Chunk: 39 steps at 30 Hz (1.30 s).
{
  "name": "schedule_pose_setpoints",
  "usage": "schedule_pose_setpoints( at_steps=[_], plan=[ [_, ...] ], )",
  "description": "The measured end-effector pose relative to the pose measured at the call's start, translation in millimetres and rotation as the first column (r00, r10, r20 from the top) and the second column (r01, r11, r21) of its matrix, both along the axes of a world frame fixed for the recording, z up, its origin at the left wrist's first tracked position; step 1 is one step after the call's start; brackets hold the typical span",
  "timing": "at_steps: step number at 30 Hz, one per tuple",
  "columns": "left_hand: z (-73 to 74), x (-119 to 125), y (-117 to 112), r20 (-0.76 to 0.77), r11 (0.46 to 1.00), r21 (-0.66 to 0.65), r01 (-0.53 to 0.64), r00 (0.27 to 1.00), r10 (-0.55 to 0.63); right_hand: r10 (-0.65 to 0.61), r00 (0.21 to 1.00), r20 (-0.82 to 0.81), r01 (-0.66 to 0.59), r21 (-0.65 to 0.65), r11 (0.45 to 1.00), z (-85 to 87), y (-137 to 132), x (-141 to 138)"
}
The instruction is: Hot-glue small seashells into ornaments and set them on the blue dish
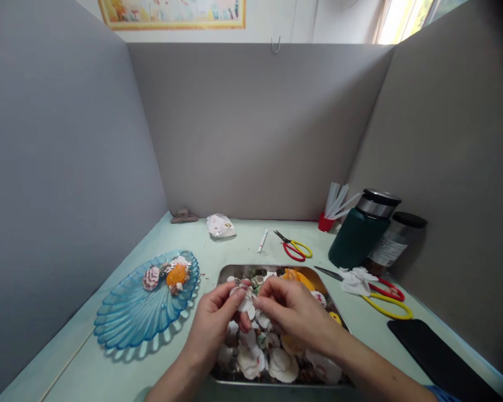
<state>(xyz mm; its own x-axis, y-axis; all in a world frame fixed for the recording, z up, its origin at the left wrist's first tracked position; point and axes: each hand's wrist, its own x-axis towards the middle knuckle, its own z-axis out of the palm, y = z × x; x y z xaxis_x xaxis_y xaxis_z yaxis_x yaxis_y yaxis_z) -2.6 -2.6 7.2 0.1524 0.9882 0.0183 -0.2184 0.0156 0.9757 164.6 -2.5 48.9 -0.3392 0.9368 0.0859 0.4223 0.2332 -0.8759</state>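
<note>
My left hand (218, 315) pinches a white shell (247, 304) between thumb and fingers, above a metal tray (243, 383). From the other side my right hand (291, 307) comes in, its thumb and forefinger pressed together at the shell's right edge. Whether a smaller piece is between those fingertips is hidden. Beneath both hands the tray is filled with many white shells (283, 364), some with pinkish marks, and orange-yellow pieces (304, 279) at its far right.
At left stands a blue shell-shaped dish (138, 312) holding a striped shell (151, 278) and an orange one (176, 275). Small scissors (295, 248) and a white stick (262, 241) lie behind the tray. Rightward are larger scissors (385, 296), a green bottle (358, 234) and a black phone (436, 357).
</note>
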Motion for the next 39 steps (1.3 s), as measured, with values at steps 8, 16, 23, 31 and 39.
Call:
schedule_pose_setpoints(
  at_steps=[8,16,23,31,39],
  plan=[
    [1.8,0.6,-0.5,0.032,0.999,-0.033,0.021,0.999,-0.02,0.026,1.0,-0.014,-0.026,-0.018,0.999,-1.4,0.4,-1.4],
    [1.9,-1.1,-0.8,0.052,0.999,-0.027,0.046,0.998,-0.044,0.061,0.988,-0.14,-0.094,-0.238,0.967,-5.4,2.8,0.5],
    [2.8,-1.5,-2.6,-0.017,0.999,-0.031,0.039,0.999,-0.04,0.061,0.989,-0.135,-0.087,-0.203,0.975,-1.0,2.1,2.8],
    [4.1,-0.3,-2.7,0.005,1.0,-0.013,-0.006,1.0,0.006,0.056,0.98,-0.192,-0.098,-0.217,0.971,-5.0,2.6,1.1],
    [1.6,-2.2,-1.4,0.021,1.0,-0.001,0.025,0.999,-0.025,0.042,0.982,-0.187,-0.089,-0.252,0.964,-6.7,0.1,-1.4]
  ],
)
